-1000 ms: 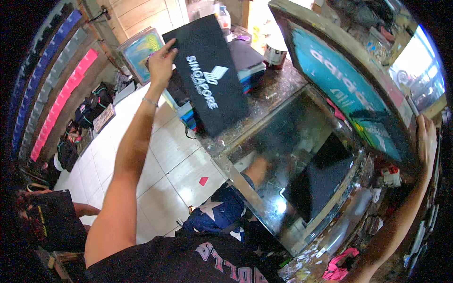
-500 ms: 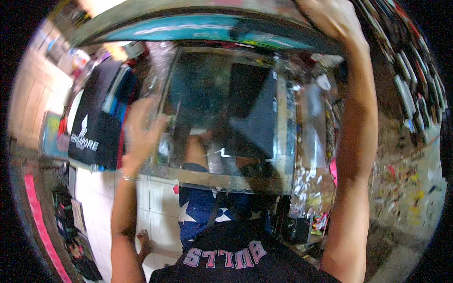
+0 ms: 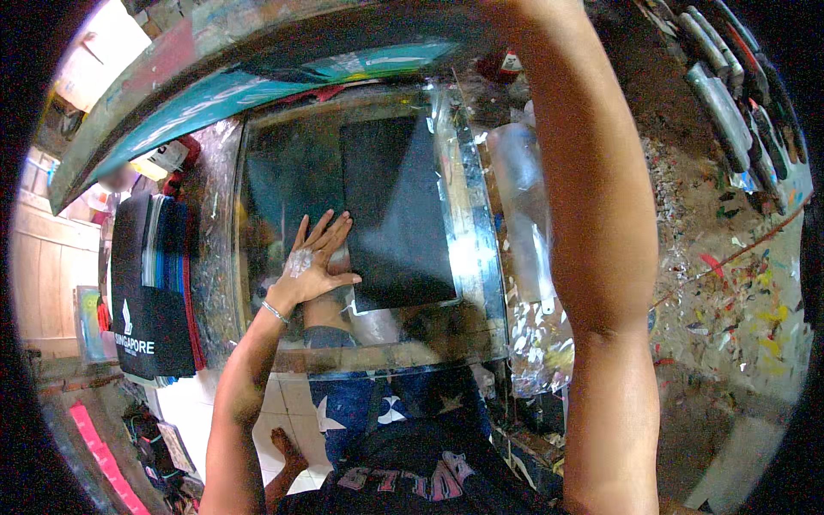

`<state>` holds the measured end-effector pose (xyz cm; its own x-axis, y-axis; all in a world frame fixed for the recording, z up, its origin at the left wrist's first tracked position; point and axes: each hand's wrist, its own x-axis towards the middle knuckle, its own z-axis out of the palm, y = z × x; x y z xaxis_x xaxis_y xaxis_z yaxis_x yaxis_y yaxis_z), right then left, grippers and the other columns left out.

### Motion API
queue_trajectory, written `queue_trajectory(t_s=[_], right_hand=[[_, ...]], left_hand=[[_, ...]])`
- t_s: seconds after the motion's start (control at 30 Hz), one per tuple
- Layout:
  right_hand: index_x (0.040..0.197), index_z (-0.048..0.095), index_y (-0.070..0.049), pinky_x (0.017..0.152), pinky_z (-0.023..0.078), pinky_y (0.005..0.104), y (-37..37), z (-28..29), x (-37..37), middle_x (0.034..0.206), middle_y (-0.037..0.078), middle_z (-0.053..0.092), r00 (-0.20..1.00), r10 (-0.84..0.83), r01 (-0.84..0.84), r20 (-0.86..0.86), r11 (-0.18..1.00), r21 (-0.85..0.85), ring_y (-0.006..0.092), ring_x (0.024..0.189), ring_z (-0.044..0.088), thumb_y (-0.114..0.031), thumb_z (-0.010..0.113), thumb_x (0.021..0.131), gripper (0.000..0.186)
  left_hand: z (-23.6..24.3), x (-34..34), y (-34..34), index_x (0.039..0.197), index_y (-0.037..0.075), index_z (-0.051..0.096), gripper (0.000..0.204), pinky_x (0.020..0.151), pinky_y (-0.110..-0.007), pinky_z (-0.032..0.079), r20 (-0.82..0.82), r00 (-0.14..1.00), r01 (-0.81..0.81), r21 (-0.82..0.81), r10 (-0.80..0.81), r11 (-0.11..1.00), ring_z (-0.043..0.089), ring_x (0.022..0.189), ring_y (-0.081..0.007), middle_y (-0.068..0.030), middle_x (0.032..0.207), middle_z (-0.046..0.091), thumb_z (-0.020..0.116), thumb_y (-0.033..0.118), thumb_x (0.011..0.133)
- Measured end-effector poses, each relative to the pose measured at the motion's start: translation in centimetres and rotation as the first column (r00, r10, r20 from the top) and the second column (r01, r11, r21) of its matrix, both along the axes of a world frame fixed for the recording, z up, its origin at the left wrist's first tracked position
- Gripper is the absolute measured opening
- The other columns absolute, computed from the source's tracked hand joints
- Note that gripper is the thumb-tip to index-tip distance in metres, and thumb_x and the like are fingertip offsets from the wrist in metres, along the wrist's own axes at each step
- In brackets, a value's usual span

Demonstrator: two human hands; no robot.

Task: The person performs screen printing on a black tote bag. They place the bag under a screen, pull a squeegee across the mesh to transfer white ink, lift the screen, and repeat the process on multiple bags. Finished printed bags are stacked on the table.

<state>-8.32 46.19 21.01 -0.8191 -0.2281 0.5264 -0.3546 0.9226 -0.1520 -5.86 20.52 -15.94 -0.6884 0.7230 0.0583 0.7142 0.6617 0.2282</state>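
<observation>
My left hand (image 3: 318,262) lies flat with its fingers spread on a glass-topped table (image 3: 283,172). Its fingertips reach the left edge of a black rectangular piece (image 3: 399,215), apparently cloth, lying flat on the glass. Across the far side a wooden-framed printing screen (image 3: 215,56) stands tilted up, its teal mesh facing me. My right arm stretches forward to the top of the picture, where my right hand (image 3: 536,10) is at the raised frame's edge. The fingers of that hand are cut off from view, so its grip is hidden.
Left of the glass lies a stack of dark fabric pieces (image 3: 154,318) with a white print. A red container (image 3: 176,154) stands behind it. To the right are a clear plastic roll (image 3: 519,206), a paint-spattered surface (image 3: 738,300) and several long-bladed tools (image 3: 721,103).
My left hand has moved right from the table's left edge onto the glass beside the black piece. The view has shifted, and my right hand appears farther left at the top.
</observation>
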Motion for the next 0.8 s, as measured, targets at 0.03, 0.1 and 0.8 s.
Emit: queue_trajectory(t_s=[0.03, 0.1, 0.8], right_hand=[[0.085, 0.07, 0.007, 0.085, 0.054, 0.0494, 0.3, 0.0, -0.3, 0.095, 0.033, 0.069, 0.998, 0.044, -0.044, 0.041, 0.999, 0.004, 0.042, 0.09, 0.069, -0.039, 0.043, 0.091, 0.054], [0.09, 0.071, 0.01, 0.089, 0.054, 0.0499, 0.5, -0.1, -0.9, 0.101, 0.035, 0.069, 0.996, 0.078, -0.079, 0.038, 0.996, 0.029, 0.0442, 0.097, 0.07, -0.038, 0.043, 0.091, 0.056], [0.077, 0.066, -0.004, 0.059, 0.052, 0.0435, -1.7, -2.8, 3.6, 0.069, 0.016, 0.064, 0.976, -0.122, 0.1, 0.18, 0.987, 0.126, 0.0278, 0.06, 0.061, -0.052, 0.052, 0.09, 0.051]], left_hand=[[0.0, -0.1, 0.0, 0.158, 0.011, 0.033, 0.107, 0.124, -0.055, 0.013, 0.013, 1.0, -0.011, -0.02, 0.011, 1.0, 0.026, 0.152, -0.0303, -0.0049, 0.164, 0.031, 0.072, 0.066, 0.075], [0.1, -0.3, 0.1, 0.158, 0.012, 0.032, 0.107, 0.124, -0.055, 0.012, 0.029, 0.999, -0.013, -0.055, 0.015, 0.998, 0.025, 0.152, -0.0297, -0.0045, 0.165, 0.03, 0.072, 0.066, 0.075], [21.2, 3.5, -0.8, 0.145, -0.001, 0.044, 0.097, 0.118, -0.049, 0.029, -0.683, 0.526, -0.198, 0.482, 0.507, 0.854, 0.042, 0.139, -0.0406, -0.0217, 0.147, 0.048, 0.088, 0.038, 0.068]])
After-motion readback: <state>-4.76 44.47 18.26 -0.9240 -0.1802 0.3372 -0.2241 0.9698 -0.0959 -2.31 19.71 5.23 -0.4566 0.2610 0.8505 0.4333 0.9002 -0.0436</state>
